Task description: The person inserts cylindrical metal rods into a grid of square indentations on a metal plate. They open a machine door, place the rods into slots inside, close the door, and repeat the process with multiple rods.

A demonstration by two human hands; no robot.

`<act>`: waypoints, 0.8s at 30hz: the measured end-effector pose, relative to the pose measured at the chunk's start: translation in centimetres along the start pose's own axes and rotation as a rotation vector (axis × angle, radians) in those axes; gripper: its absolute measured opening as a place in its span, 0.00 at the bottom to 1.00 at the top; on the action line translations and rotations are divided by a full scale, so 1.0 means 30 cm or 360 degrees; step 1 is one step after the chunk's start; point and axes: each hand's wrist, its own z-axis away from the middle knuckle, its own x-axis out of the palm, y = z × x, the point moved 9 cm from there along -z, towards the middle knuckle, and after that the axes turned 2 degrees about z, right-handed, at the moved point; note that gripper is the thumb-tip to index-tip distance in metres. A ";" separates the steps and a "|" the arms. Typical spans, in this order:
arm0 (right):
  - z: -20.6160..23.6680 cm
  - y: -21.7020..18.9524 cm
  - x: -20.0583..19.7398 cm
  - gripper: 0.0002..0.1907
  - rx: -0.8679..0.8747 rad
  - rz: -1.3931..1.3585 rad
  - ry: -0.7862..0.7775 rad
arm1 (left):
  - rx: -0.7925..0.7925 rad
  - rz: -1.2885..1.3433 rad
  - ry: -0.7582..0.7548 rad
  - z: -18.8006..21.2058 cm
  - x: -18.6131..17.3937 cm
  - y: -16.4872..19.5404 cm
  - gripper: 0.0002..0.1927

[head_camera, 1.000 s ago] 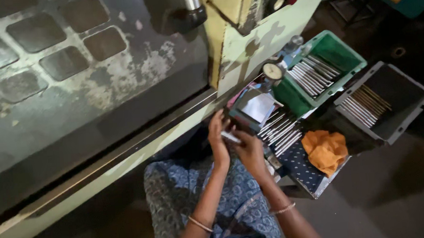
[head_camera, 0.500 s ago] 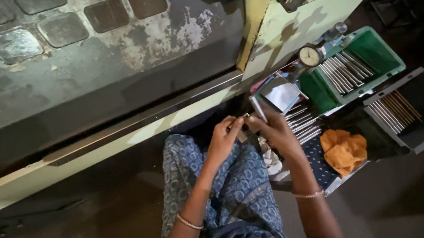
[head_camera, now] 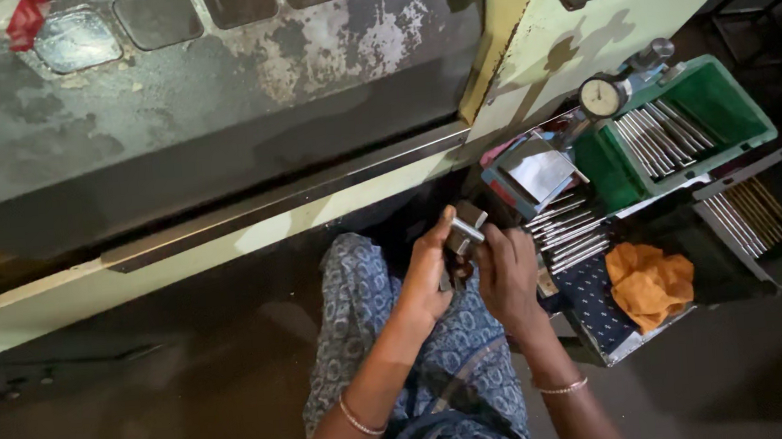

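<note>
Both hands now meet over the lap on a small grey metal block. The left hand pinches it from the left; the right hand curls around it from the right. Earlier they held a thin rod. The rods lie just right of them.

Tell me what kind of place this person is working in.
Probably a machine shop or small factory floor. A big worn metal machine fills the view, a dial gauge stands by a green tray of metal rods, and both hands hold a small metal part.
</note>
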 end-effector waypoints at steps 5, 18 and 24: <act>0.016 -0.011 0.008 0.14 0.0009 -0.0141 -0.0118 | 0.0103 -0.0145 0.0059 0.037 -0.032 0.012 0.19; 0.189 0.148 0.186 0.14 0.1167 -0.1784 -0.0781 | 0.0468 -0.0340 -0.0035 0.096 0.018 0.115 0.16; 0.088 0.054 0.185 0.23 0.0815 -0.1428 -0.0543 | 0.0867 -0.0529 0.0058 0.188 0.016 0.232 0.17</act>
